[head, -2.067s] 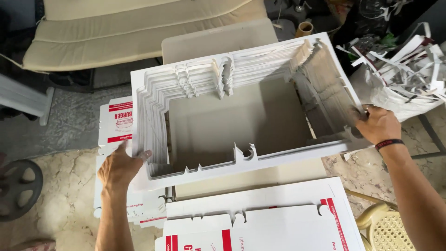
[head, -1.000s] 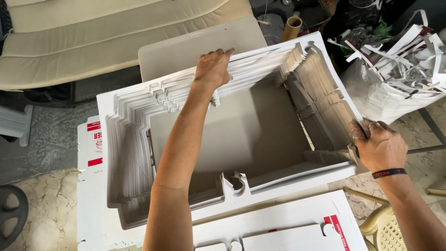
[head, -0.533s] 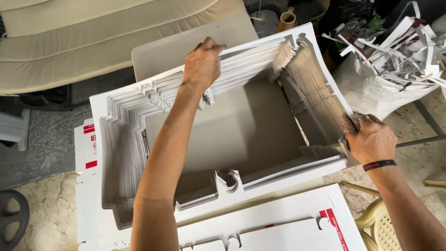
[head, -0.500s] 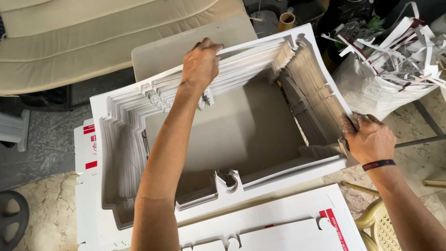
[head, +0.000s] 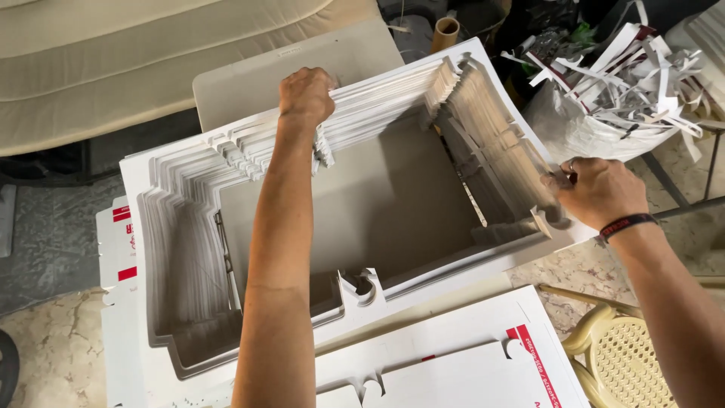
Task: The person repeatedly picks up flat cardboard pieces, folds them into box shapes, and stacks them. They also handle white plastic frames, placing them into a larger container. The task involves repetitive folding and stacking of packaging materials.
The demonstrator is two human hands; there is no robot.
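Gripping cardboard frame stack [head: 189, 249]: left hand [head: 306, 94] clenches far edge, right hand [head: 600, 193] pinches right edge; fingertips hidden.

View: head, single camera, worn by the person. Faces steeply down and slightly forward, close range. Left hand [head: 306, 94] grip at upper centre; right hand [head: 600, 193] grip at right edge. Stack of die-cut cardboard frames [head: 189, 227] spans between both grips, filling the frame. No second view; nothing shared.
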